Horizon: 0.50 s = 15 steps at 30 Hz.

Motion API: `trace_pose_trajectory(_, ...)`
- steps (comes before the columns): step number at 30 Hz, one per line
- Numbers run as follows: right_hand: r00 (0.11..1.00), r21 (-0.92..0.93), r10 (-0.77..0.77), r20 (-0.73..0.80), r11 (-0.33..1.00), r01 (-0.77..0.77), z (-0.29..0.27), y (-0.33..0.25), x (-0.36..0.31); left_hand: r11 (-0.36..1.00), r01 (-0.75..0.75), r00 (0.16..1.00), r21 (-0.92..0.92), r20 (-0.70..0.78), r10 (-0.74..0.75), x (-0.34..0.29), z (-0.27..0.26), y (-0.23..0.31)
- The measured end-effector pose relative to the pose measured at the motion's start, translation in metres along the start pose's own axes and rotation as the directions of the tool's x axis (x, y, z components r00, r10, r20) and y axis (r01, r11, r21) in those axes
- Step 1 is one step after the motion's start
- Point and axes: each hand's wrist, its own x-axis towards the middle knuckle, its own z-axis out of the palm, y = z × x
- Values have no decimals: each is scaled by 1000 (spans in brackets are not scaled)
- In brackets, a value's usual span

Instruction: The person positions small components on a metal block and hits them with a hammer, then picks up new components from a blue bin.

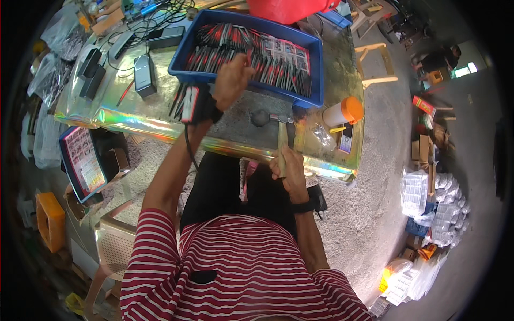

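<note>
My right hand [290,167] is closed round the pale wooden handle of a hammer [283,140], whose metal head rests over a dark plate [233,127] at the table's front edge. Left of the head lies a dark round piece [260,117]. My left hand [233,80] is over the near rim of a blue tub [317,88], its fingers curled together; a thin red bit shows at the fingertips, too small to name. Rows of slim black-and-red tools [214,58] fill the tub. Below my left wrist, more such tools [179,101] lie beside a red-and-white box [189,104].
A jar with an orange lid [352,109] and a phone-like slab [346,138] stand at the table's right. Grey power-brick-like boxes [144,76] and tangled cables [160,18] lie at the left. A red container [284,9] overhangs the tub's far side. A plastic chair [115,243] stands lower left.
</note>
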Motion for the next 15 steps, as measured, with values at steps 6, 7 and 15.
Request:
trace_pose_trajectory(6, 886, -605, -428, 177, 663, 441, -28, 24, 21, 827, 30, 991, 562, 93, -99, 37, 3, -41)
trace_pose_trajectory(7, 917, -640, -367, 153, 670, 375, -25, 15, 18, 802, 40, 984, 595, 116, -135, 41, 3, -46)
trace_pose_trajectory(15, 935, -646, -342, -94, 736, 204, -67, -15, 28, 800, 14, 971, 600, 183, -154, 43, 17, -73)
